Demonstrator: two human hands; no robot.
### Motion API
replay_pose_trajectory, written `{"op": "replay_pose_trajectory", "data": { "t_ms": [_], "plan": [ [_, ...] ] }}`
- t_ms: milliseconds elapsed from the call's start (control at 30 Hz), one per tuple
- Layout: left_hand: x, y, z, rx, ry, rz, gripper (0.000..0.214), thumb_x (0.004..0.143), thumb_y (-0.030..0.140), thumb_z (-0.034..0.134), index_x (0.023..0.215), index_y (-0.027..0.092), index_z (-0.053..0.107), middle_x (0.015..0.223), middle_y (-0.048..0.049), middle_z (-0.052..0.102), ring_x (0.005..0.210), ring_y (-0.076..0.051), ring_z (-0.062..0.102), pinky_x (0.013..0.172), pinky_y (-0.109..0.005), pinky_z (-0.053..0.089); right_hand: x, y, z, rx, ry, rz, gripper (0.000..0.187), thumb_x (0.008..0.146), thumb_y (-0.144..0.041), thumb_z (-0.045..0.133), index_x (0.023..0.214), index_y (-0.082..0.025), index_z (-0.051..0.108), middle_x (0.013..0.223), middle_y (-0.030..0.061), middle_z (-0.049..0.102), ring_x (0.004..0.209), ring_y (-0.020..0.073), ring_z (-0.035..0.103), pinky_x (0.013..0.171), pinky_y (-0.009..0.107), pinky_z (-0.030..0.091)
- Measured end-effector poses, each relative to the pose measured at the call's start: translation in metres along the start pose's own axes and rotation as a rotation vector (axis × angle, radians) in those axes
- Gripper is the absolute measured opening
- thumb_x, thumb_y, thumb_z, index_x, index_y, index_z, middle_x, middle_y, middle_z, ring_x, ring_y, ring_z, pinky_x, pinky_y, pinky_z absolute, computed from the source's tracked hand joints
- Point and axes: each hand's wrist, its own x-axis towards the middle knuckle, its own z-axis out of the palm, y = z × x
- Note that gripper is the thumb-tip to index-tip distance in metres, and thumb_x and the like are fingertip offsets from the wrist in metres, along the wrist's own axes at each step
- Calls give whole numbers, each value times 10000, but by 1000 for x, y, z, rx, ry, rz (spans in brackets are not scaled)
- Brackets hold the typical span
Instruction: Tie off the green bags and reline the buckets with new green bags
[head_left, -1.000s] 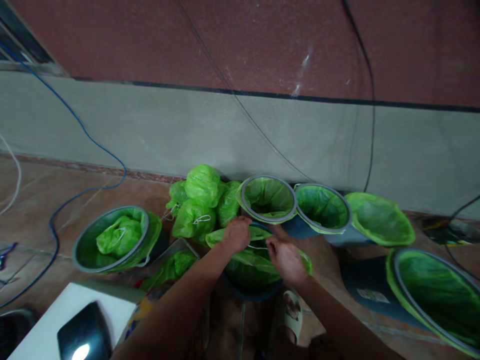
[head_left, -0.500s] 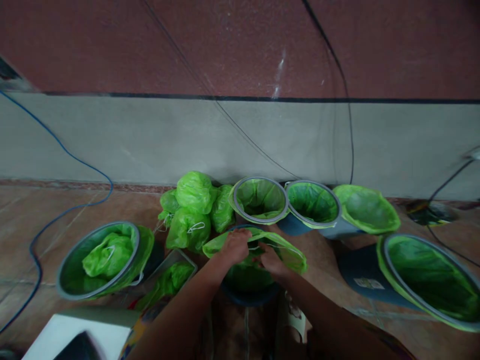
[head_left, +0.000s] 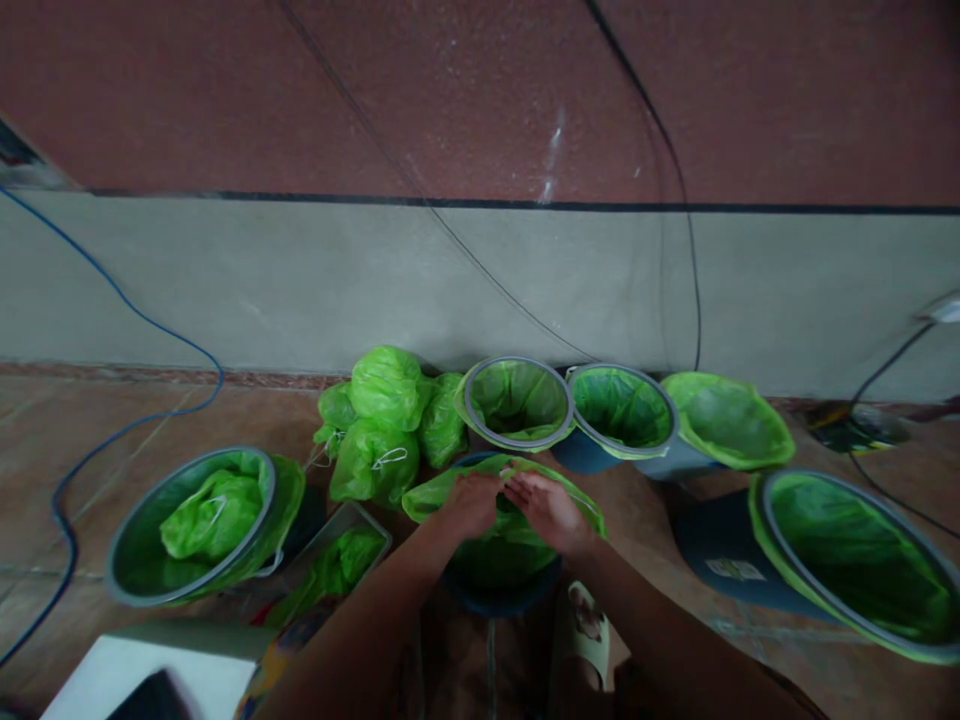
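Both my hands work at the far rim of a green plastic bag [head_left: 570,498] that lines a dark blue bin [head_left: 501,590] on the floor right in front of me. My left hand [head_left: 471,503] is closed, pinching the bag's edge near its white drawstring. My right hand [head_left: 549,510] sits beside it, fingers curled on the same green edge. The two hands nearly touch over the bin's mouth.
Several more green-lined bins stand around: one at the left [head_left: 191,525] with a tied bag in it, others along the wall [head_left: 517,402] and at the right [head_left: 855,560]. Tied green bags [head_left: 379,425] are piled by the wall. A blue cable [head_left: 97,440] trails on the floor.
My hands have come together at the far edge of the bag, the right one moving up and left towards the left one. The camera view has shifted slightly.
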Motion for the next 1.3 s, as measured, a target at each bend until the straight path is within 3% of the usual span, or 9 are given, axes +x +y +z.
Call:
{"op": "replay_pose_trajectory", "data": {
  "t_ms": [200,433,567,700,800,900,1067,1200,1300],
  "plan": [
    [2,2,0,-4,3,19,274,887,151,366,1015,149,608,997,-123,693,951,-244,645,849,-356,485,0,-3,4,136,23,18,182,668,-253,753,811,-236,642,857,-28,732,897,135,666,936,301,455],
    [7,7,-2,-110,139,-160,329,952,357,346,1149,146,504,917,-99,704,854,-205,673,750,-297,482,0,-1,3,152,20,-29,275,608,-208,814,790,-230,608,791,-50,725,780,121,669,812,282,476],
    [6,9,-4,-69,136,-112,337,952,367,339,961,183,621,865,-83,711,843,-207,670,731,-289,465,-3,-4,8,93,10,-23,268,599,-207,800,760,-221,586,755,-57,703,752,108,657,777,257,480],
    [5,7,-17,-56,210,-211,315,921,312,396,851,196,680,831,-67,719,784,-187,662,698,-269,444,-4,-7,10,-77,209,-11,260,627,-243,742,837,-214,592,796,-19,700,742,135,660,702,267,498],
    [6,-1,-34,-99,310,-298,308,910,283,408,880,199,702,829,-56,722,746,-164,650,673,-250,429,-7,1,9,-413,403,-21,204,679,-229,662,868,-200,591,734,-12,680,601,130,621,582,262,483],
    [7,-7,-44,-135,362,-349,294,891,259,430,880,195,717,819,-57,722,733,-159,642,666,-244,424,-18,19,10,-877,225,-141,103,744,-186,551,833,-201,600,703,-5,667,574,135,605,577,277,501],
    [7,-9,-44,-276,416,-400,257,853,232,477,832,189,730,802,-48,729,729,-150,639,679,-236,435,-46,37,23,-1290,-108,-557,452,821,-122,453,1267,-179,497,1159,99,674,959,192,668,879,362,528],
    [11,-15,-45,-444,472,-428,257,856,238,483,783,163,718,759,-44,720,695,-137,631,653,-230,436,-52,18,32,-1226,14,-715,580,894,-176,431,1445,-178,249,1177,104,665,925,163,676,837,327,551],
    [13,-19,-45,-520,519,-445,268,861,263,485,738,155,697,689,-33,693,656,-131,620,611,-221,421,-50,10,34,-1346,44,-808,419,913,-173,400,1330,-192,438,1144,90,667,1002,161,644,901,326,521]
  ]
}}
